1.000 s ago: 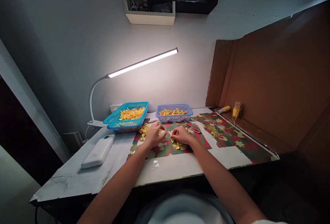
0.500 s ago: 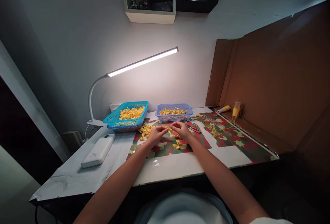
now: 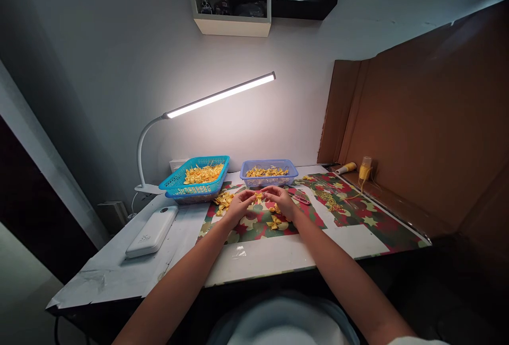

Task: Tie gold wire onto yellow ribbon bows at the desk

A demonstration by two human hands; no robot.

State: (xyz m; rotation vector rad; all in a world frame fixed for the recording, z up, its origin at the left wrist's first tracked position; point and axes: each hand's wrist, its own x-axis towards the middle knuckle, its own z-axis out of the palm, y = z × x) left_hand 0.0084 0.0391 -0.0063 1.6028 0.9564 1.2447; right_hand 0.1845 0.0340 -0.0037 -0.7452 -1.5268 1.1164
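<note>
Between my two hands is a small yellow ribbon bow (image 3: 258,196), pinched from both sides above the camouflage-patterned mat. My left hand (image 3: 240,204) holds its left side with thumb and fingertips. On its right side the fingers of my right hand (image 3: 280,200) are closed. Loose yellow bows (image 3: 224,202) lie in a pile just left of my left hand. A few more bows (image 3: 274,222) rest on the mat (image 3: 254,233) below my right hand. Pink-handled scissors (image 3: 301,199) lie to the right of that hand.
Behind stand a turquoise basket (image 3: 170,179) of yellow pieces and a purple basket (image 3: 269,180) of bows. A white power bank (image 3: 151,232) and lamp (image 3: 139,159) are left. Gold ties (image 3: 330,202), a yellow thread spool (image 3: 363,170) and cardboard (image 3: 417,122) are right.
The fingertips of both hands have shifted slightly, and the bow between them has turned and moved a little to the left.
</note>
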